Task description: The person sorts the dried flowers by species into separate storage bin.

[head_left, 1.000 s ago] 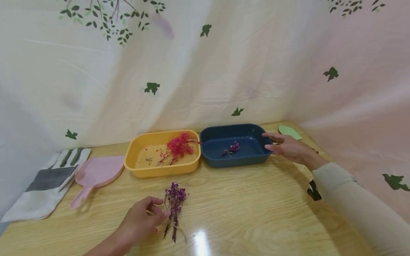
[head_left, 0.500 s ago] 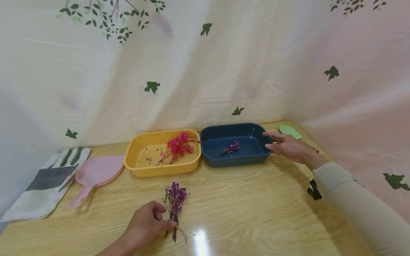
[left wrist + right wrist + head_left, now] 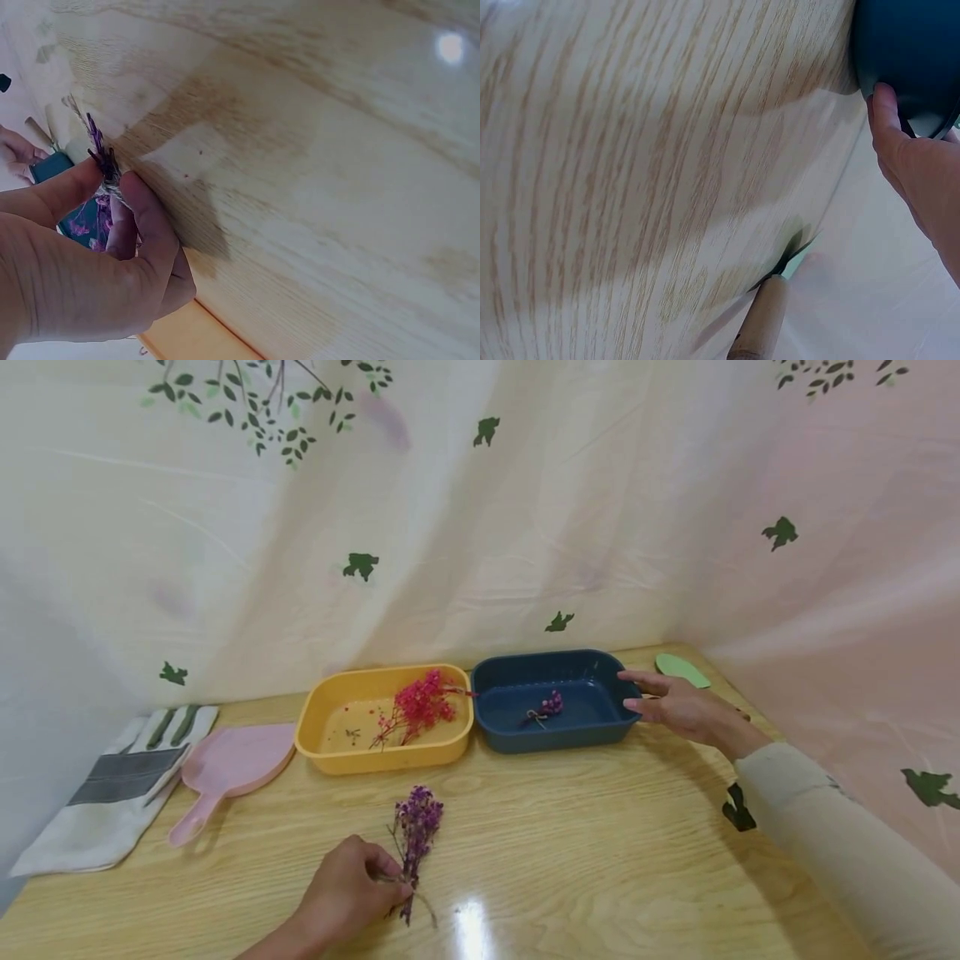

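My left hand [image 3: 348,889] pinches a bunch of dried purple flowers [image 3: 418,818] by its stems, low over the wooden table. In the left wrist view, thumb and fingertips meet at the twine [image 3: 109,187] tied round the stems. At the back right, my right hand [image 3: 686,710] holds the right end of a dark blue tub [image 3: 555,741]. The right wrist view has one digit along the tub's outer wall [image 3: 911,67] and the others partly hidden behind its rim. A smaller tied purple sprig [image 3: 551,703] lies inside this tub.
A yellow tub [image 3: 390,762] with pink dried flowers [image 3: 423,702] and loose bits adjoins the blue one. Left of it lie a pink dustpan [image 3: 243,756] and a white cloth with a grey band [image 3: 123,772]. A wooden-handled green trowel [image 3: 681,670] lies beyond my right hand.
My left hand has moved slightly right and its fingers have come together on the purple bunch's stems, where they were loosely beside it. The right hand has stayed at the blue tub.
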{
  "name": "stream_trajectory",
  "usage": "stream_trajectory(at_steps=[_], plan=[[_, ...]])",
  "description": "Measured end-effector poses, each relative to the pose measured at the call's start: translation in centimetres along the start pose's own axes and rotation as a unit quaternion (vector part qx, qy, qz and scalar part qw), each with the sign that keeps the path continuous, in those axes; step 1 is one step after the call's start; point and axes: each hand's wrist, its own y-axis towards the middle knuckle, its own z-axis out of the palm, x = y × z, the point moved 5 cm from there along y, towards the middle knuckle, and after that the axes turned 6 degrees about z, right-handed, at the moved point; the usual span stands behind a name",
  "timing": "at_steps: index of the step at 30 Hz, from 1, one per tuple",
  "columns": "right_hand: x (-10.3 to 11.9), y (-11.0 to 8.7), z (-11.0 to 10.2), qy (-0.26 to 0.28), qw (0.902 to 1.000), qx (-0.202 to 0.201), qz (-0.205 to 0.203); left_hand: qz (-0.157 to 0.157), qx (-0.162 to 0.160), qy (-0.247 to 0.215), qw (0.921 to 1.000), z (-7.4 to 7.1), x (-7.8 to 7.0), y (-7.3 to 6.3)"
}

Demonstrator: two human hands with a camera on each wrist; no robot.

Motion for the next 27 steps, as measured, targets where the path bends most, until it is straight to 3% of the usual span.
stream_trajectory(at_steps=[4, 7, 13, 19, 23, 27], plan=[[-0.1, 0.0, 0.0, 0.000, 1.0000, -0.001, -0.001, 0.007, 0.021, -0.045, 0.9988, 0.0, 0.0, -0.1], [-0.1, 0.1, -0.1, -0.001, 1.0000, -0.001, -0.002, -0.004, 0.053, -0.112, 0.9923, 0.1, 0.2, -0.1], [-0.3, 0.1, -0.1, -0.001, 1.0000, 0.001, -0.002, -0.015, 0.108, -0.240, 0.9648, 0.4, 0.1, -0.2], [-0.3, 0.2, -0.1, 0.001, 1.0000, 0.000, -0.001, -0.024, 0.114, -0.317, 0.9413, 0.3, -0.3, -0.3], [-0.3, 0.2, -0.2, 0.001, 1.0000, -0.001, -0.002, -0.015, 0.128, -0.368, 0.9208, 0.2, -0.7, -0.4], [-0.3, 0.2, -0.2, 0.002, 1.0000, 0.000, -0.004, -0.001, 0.144, -0.392, 0.9087, 0.1, -1.2, -0.4]])
